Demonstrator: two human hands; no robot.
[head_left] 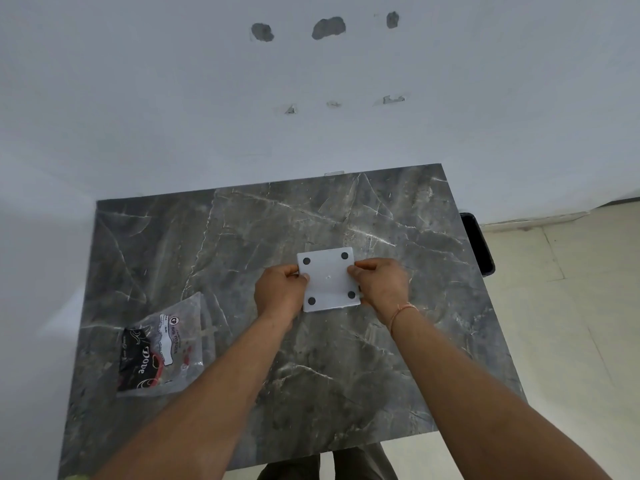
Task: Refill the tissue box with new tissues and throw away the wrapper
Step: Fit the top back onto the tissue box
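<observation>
Left hand: the left hand (280, 289) is curled closed on the left edge of the tissue box (328, 278), thumb on the upward face, the other fingers tucked under or behind the edge.
Right hand: the right hand (379, 285) grips the box's right edge in the same way, fingertips pressed onto the white face; a thin orange thread (401, 311) circles that wrist.
Forearms: both bare forearms reach in from the bottom of the view and meet at the box.
Tissue box: a white square box held between the two hands near the middle of the table, a little right of centre. The face turned up is flat, with four dark round pads (307, 261) near its corners, so it appears to be the underside. Whether it rests on the table or is lifted just off it cannot be told.
Wrapper: a clear plastic tissue wrapper (161, 351) with black, red and white print lies flat and crumpled on the table's left side, well apart from the box and touched by neither hand.
Table: the table (242, 237) has a dark grey marble-patterned top with pale veins, its far edge against the wall.
Bin: a black bin (479, 244) stands on the floor just beside the table's right edge; only part of it shows.
Surroundings: a white wall (173, 98) with grey chipped patches lies beyond the table, pale floor tiles (554, 323) to the right.
</observation>
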